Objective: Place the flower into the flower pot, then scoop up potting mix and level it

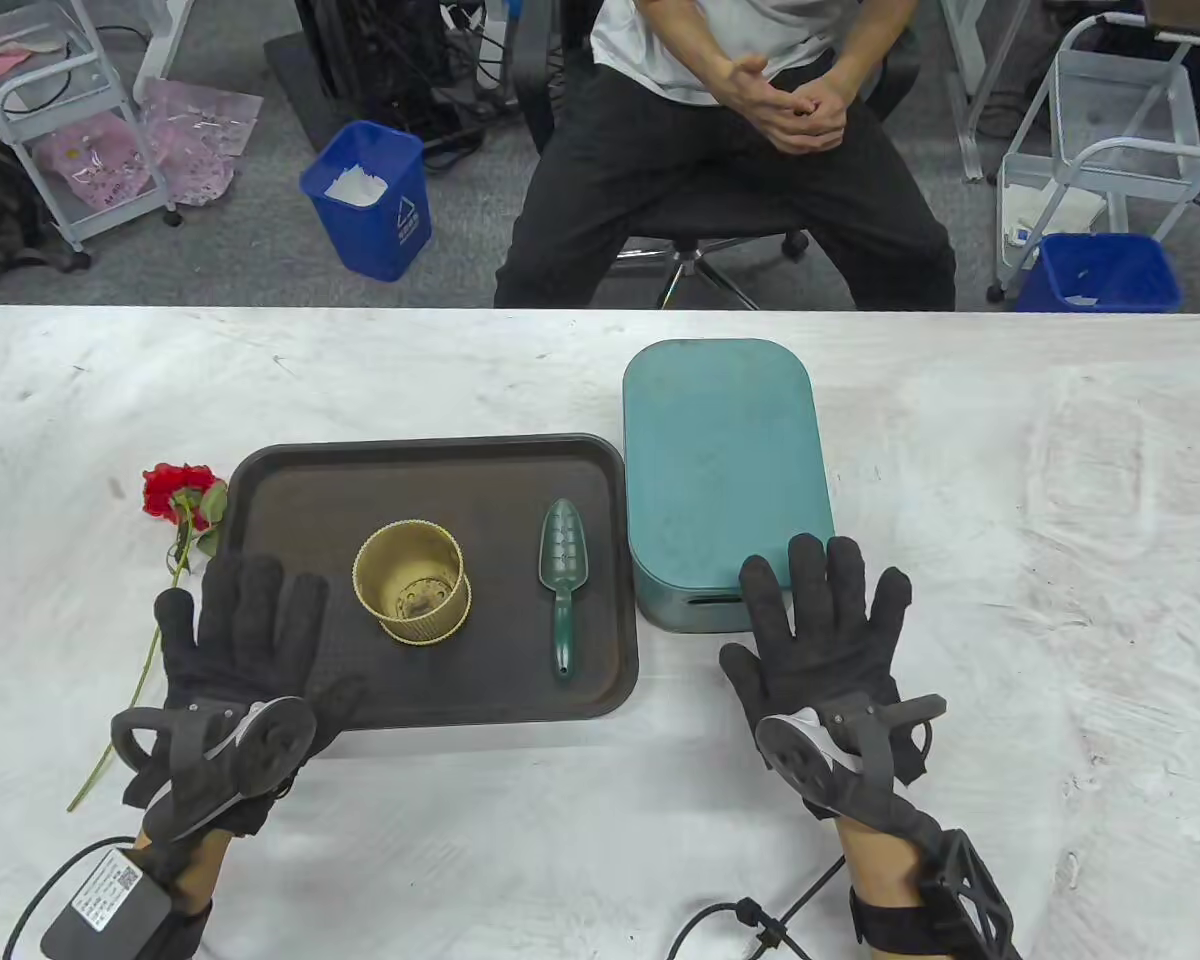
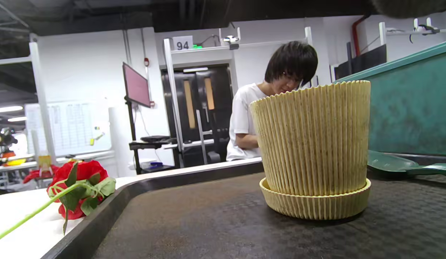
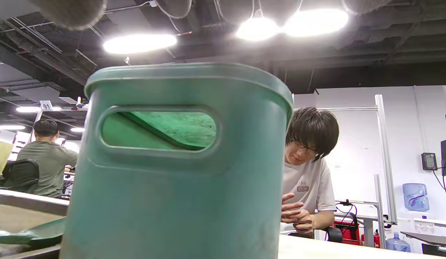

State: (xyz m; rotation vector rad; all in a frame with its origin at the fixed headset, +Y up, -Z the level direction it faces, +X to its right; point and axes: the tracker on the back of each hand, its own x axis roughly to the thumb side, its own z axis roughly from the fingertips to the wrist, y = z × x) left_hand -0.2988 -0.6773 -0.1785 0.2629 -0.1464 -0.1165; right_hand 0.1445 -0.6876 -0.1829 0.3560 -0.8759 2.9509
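Observation:
A red flower (image 1: 182, 492) (image 2: 79, 187) on a long green stem lies on the white table, left of the dark tray (image 1: 290, 480) (image 2: 194, 230). On the tray stand an empty yellow ribbed pot (image 1: 412, 583) (image 2: 314, 151) and a green scoop (image 1: 563, 585) (image 2: 406, 165). A teal lidded bin (image 1: 720, 470) (image 3: 179, 165) stands right of the tray. My left hand (image 1: 235, 640) lies flat with straight fingers over the tray's front left corner, beside the stem. My right hand (image 1: 825, 630) lies flat with spread fingers at the bin's near end. Neither holds anything.
A person sits across the table with hands clasped (image 1: 790, 100). Blue waste bins (image 1: 370, 200) and white carts (image 1: 1110, 150) stand on the floor beyond the far edge. Cables trail from both wrists at the near edge.

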